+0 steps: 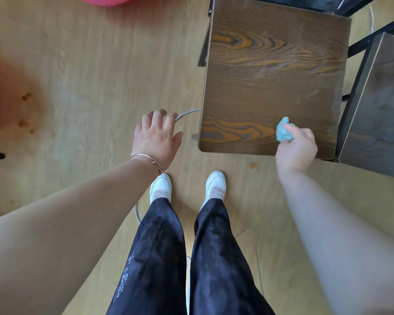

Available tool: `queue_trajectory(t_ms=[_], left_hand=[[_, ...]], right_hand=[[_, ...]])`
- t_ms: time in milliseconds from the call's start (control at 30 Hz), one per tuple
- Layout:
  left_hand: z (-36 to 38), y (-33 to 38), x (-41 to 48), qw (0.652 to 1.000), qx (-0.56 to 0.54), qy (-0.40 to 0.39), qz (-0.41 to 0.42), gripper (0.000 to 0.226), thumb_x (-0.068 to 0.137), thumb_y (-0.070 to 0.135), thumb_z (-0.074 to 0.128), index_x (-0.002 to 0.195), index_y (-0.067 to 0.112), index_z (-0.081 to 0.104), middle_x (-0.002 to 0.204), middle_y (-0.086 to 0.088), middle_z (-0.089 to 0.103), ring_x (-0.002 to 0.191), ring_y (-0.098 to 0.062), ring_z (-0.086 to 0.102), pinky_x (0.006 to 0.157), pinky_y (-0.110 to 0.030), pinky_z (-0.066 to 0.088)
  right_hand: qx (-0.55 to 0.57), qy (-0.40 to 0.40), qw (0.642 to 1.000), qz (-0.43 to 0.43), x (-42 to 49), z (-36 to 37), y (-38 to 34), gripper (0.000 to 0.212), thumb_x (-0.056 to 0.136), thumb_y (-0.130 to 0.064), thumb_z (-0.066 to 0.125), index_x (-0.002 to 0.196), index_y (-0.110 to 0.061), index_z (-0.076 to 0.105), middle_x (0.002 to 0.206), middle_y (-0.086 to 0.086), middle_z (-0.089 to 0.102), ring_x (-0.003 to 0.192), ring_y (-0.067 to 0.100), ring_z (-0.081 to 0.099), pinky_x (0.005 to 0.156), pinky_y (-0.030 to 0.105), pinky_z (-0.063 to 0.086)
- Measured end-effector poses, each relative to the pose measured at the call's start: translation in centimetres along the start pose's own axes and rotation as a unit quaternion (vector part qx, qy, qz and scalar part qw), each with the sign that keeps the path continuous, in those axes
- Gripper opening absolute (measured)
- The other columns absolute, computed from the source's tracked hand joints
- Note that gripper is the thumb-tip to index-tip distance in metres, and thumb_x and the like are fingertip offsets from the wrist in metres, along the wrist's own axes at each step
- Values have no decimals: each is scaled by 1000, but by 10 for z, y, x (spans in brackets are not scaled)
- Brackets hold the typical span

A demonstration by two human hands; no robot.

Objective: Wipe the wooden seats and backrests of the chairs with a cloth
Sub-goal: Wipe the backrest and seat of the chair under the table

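A dark wooden chair seat [273,71] with orange grain fills the upper right. My right hand [297,147] is closed around a bunched light-blue cloth [282,130] and presses it on the seat near its front right corner. My left hand [156,138], with a thin bracelet on the wrist, hovers open and empty over the floor to the left of the seat's front edge. A second chair seat [378,110] stands at the far right, partly out of frame. No backrest is visible.
Black metal chair frames [371,39] run between the two seats. A grey cable [187,113] curves on the light wood floor beside the seat and behind my legs. A pink object [105,0] lies at the top edge. My feet stand just in front of the chair.
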State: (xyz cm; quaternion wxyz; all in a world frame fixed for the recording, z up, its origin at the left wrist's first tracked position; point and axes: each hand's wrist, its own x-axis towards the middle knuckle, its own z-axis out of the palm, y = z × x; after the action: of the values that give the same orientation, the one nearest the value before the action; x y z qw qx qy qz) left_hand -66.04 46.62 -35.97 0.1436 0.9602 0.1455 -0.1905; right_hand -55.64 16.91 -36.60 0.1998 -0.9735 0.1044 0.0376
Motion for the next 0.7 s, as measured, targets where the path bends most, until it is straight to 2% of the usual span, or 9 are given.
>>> queue_trajectory(t_ms=[67, 300, 467, 633, 700], left_hand=[[2, 2, 0, 1000, 1, -3, 2, 49, 96, 44, 39, 140, 21, 37, 138, -6, 39, 123, -34, 34, 95, -45, 36], [8, 17, -5, 1000, 1, -9, 14, 50, 96, 45, 40, 140, 22, 37, 138, -6, 38, 123, -33, 34, 96, -44, 35], [7, 19, -11, 1000, 2, -4, 14, 49, 96, 44, 40, 139, 22, 38, 139, -6, 39, 123, -33, 34, 96, -44, 36], [1, 12, -20, 1000, 9, 3, 9, 48, 96, 43, 42, 139, 22, 38, 138, -7, 39, 122, -34, 35, 96, -45, 35], [-4, 7, -24, 1000, 14, 8, 3, 48, 96, 44, 42, 139, 22, 38, 139, -7, 39, 123, -34, 34, 96, -45, 35]], right_hand=[[-5, -8, 1000, 15, -7, 4, 3, 52, 77, 8, 46, 115, -15, 72, 109, 10, 60, 101, 32, 59, 89, 28, 46], [30, -29, 995, -91, -63, 24, -20, 54, 70, 8, 44, 108, -16, 74, 93, 7, 62, 85, 33, 58, 76, 35, 50], [40, -59, 988, -136, -96, 38, -47, 52, 69, 8, 46, 104, -17, 75, 90, 3, 62, 78, 29, 54, 70, 21, 36], [56, -118, 978, -161, -121, 51, -74, 49, 70, 7, 49, 107, -14, 74, 91, 4, 61, 81, 29, 51, 69, 30, 47], [49, -186, 967, -167, -130, 56, -88, 47, 74, 8, 52, 110, -15, 72, 96, 6, 59, 87, 30, 51, 72, 33, 48]])
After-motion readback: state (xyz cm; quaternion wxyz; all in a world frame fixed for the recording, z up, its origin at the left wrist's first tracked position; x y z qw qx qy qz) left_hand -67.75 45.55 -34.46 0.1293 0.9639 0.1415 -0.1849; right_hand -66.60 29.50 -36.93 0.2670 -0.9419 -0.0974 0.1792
